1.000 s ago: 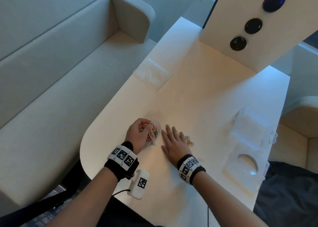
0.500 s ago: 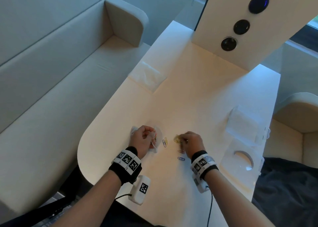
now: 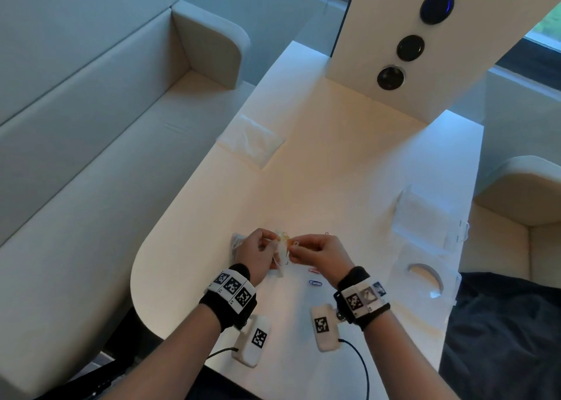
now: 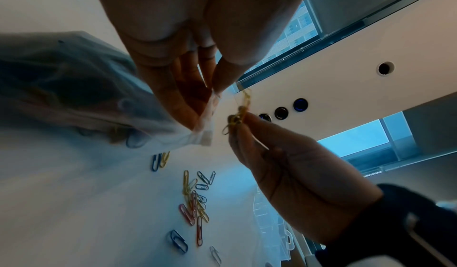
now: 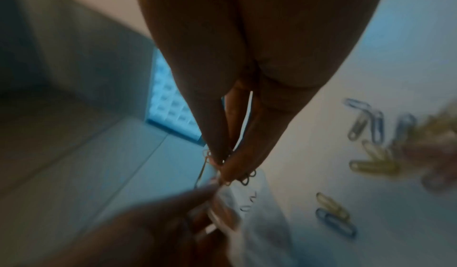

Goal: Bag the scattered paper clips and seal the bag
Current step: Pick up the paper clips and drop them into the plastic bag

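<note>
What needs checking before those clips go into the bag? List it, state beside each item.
1. Left hand pinches the bag by its mouth: ok.
2. Right hand pinches a few yellow clips: ok.
3. Clips level with the bag's mouth, just beside it: ok.
4. Mouth open wide enough to take them: cannot tell.
5. Clips already in the bag: ok, some show through the plastic.
6. Table free of loose clips: not ok, a loose pile lies below the hands.
</note>
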A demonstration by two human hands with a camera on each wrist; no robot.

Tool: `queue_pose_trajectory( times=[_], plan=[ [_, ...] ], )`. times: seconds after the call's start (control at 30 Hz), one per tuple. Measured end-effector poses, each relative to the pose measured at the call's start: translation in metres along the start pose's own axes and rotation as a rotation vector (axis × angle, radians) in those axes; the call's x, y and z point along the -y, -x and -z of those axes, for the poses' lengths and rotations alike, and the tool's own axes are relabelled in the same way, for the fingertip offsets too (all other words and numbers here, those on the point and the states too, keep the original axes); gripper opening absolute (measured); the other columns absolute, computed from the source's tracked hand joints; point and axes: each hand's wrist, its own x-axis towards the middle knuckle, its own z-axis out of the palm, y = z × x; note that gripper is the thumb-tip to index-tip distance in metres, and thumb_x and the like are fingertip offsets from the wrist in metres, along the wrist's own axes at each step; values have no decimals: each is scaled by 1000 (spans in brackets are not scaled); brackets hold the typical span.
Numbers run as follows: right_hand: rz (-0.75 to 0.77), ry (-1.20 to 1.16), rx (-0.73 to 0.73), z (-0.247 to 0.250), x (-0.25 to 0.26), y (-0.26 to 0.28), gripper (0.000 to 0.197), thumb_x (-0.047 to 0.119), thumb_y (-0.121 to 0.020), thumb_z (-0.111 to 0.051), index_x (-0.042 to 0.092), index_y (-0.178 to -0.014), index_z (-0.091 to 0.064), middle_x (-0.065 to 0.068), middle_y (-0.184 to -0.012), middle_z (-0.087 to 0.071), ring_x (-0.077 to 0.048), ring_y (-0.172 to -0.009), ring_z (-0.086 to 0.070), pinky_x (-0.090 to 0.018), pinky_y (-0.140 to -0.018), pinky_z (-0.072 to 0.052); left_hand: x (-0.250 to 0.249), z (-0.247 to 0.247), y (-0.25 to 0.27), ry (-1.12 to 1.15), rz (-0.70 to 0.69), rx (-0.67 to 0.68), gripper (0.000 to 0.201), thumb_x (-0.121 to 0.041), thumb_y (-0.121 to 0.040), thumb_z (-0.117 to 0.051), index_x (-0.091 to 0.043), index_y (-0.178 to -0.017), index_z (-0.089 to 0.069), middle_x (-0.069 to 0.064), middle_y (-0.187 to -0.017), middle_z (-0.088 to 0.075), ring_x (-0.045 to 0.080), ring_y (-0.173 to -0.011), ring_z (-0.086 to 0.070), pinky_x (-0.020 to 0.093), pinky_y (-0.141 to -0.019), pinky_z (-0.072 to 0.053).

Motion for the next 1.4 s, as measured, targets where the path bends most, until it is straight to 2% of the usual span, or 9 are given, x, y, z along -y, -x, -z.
queue_pose_trajectory(
  times=[0.27,0.43,0.57,0.63,0.7,0.83,1.07,1.27,1.4],
  plan=[
    [65,407,-80,-21,1,-6,21,19,-82,-73,13,-101,-76,-3,-86,-77,-11,-80,-73,-27,-80,-59,-2,0,3,-86,-63,18,10,-10,-95,-57,-18,-90,-60,11,-87,-70,28,-78,-70,42,-69,-62],
    [13,358,-42,-24,5,-3,22,-6,-85,-59,4,-97,-76,-12,-88,-76,-16,-78,-74,-22,-73,-59,-3,3,5,-98,-87,49,8,-8,-96,-55,-14,-92,-59,13,-83,-67,24,-69,-66,39,-66,-61],
    [188,646,-204,-12,3,-2,17,6,-82,-65,17,-85,-78,0,-80,-75,-12,-69,-70,-25,-73,-55,-5,8,5,-69,-83,37,7,-9,-97,-54,-10,-94,-60,13,-77,-67,21,-68,-66,32,-61,-60],
    [232,695,-333,2,-2,-8,19,10,-84,-64,18,-95,-77,0,-95,-73,-13,-81,-67,-30,-85,-54,-6,10,5,-43,-76,38,7,-8,-97,-53,-7,-96,-60,12,-72,-66,21,-65,-66,29,-57,-58],
    [140,781,-403,19,-16,-20,32,18,-93,-56,13,-124,-64,-8,-128,-61,-20,-115,-58,-30,-105,-42,-8,13,6,-12,-71,35,7,-8,-97,-53,-6,-97,-60,11,-70,-66,22,-64,-66,27,-54,-56],
    [-108,919,-236,18,-48,-38,58,37,-102,-31,14,-153,-16,-14,-162,-10,-30,-148,-12,-43,-119,-18,-9,19,6,37,-61,5,7,-11,-97,-55,-13,-93,-61,9,-75,-66,24,-67,-67,29,-50,-53],
    [276,1497,73,-32,-94,-15,59,45,-101,-21,22,-154,-8,-13,-162,7,-34,-149,-1,-61,-116,-13,-8,26,4,42,-93,-42,10,-10,-96,-58,-17,-89,-61,7,-79,-66,26,-73,-67,36,-63,-60],
    [290,1572,-56,21,-116,2,63,45,-96,-29,14,-151,-28,-4,-160,-21,-35,-145,-23,-66,-106,-27,-5,28,7,57,-80,-23,7,-11,-97,-56,-12,-91,-60,14,-73,-66,24,-64,-66,34,-60,-57],
    [351,1594,-29,36,-126,12,56,11,-87,-49,-1,-141,-43,-19,-150,-40,-40,-134,-43,-52,-102,-46,0,24,8,85,-47,-14,5,-10,-97,-56,-9,-93,-60,14,-69,-64,27,-63,-64,37,-58,-56]
  ],
)
